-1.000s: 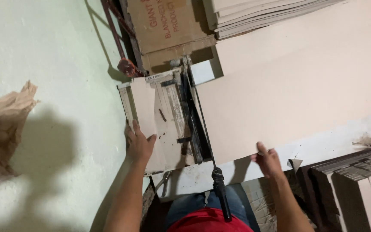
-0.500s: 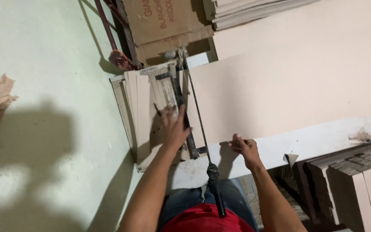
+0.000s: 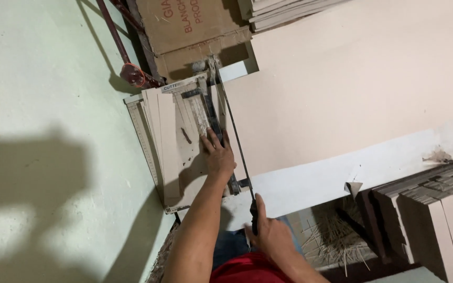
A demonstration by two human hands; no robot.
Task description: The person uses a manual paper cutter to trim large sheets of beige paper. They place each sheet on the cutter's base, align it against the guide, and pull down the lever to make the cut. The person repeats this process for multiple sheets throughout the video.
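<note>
Here the left hand (image 3: 217, 155) presses the paper cutter (image 3: 184, 141); the right hand (image 3: 271, 237) holds its handle (image 3: 254, 216).

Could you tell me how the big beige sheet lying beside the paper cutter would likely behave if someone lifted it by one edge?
The beige sheet looks thin and wide, so it would probably sag. It lies flat beside the paper cutter, so it likely slides easily when pushed.
</note>
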